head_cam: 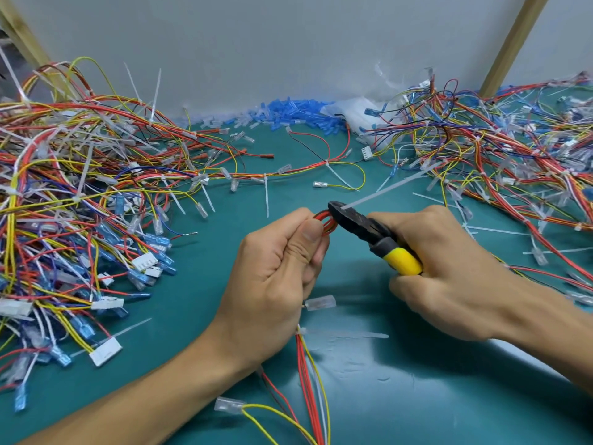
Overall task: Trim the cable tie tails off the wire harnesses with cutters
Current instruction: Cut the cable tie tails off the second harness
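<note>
Fingers [290, 224] of left hand [276, 274]: curled into a fist, thumb pressed on top, clamped on one harness [323, 220]. Its red wires bulge out above the fist; red, yellow and white wires trail from below the wrist to the near edge.

Fingers [417, 224] of right hand [446, 271]: wrapped round the yellow-and-black handles of the cutters [365, 229], squeezing them.

Cutters: black head points up and left, touching the red wires just beside the left thumb. Jaws sit together on the base of the tie tail [391, 187]. Whether it is cut through cannot be told.

Tie tail: translucent white, straight, slanting up and right from the cutter tip, above the mat [417, 396].

Mat: teal, covers the bench.

Left pile [80, 187]: tangled harnesses, many with long tails standing out, blue and white connectors.

Right pile [513, 155]: tangled harnesses, mostly red wire.

Between the piles, at centre rear: one harness [327, 162] lying spread out, tails attached.

Blue sleeves [288, 114]: loose heap along the grey wall.

Cut tails [500, 231]: scattered on the mat near the right pile.
</note>
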`<state>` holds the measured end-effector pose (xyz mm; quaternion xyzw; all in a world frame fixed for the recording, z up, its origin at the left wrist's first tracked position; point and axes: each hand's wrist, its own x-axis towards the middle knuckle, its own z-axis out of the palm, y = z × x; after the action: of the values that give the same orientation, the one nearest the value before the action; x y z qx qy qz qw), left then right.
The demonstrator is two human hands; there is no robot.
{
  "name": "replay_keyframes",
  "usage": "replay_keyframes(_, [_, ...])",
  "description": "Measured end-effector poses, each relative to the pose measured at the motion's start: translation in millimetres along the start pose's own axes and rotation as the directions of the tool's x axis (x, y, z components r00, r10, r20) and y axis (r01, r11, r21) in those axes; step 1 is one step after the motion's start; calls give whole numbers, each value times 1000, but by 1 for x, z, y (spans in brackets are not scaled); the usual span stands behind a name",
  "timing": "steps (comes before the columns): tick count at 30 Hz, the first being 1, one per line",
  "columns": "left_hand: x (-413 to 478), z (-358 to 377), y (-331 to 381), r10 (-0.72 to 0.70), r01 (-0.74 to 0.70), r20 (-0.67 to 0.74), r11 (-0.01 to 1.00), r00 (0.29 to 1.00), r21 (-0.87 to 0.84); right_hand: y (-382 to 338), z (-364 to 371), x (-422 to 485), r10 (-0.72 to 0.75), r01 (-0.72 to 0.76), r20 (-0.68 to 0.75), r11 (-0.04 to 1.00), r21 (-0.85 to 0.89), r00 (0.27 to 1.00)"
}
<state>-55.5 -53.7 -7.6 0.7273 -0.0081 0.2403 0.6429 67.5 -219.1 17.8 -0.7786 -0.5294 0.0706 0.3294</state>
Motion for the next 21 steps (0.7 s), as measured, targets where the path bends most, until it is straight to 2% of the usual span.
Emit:
replay_keyframes(13, [-1,-2,0,-44,43,-1,995,999,-86,6,-6,6,-93,86,-35,982,-167,995])
replay_keyframes(21, [-1,0,-4,-119,119,-6,990,993,-73,10,0,5,-24,20,-24,984,-175,999])
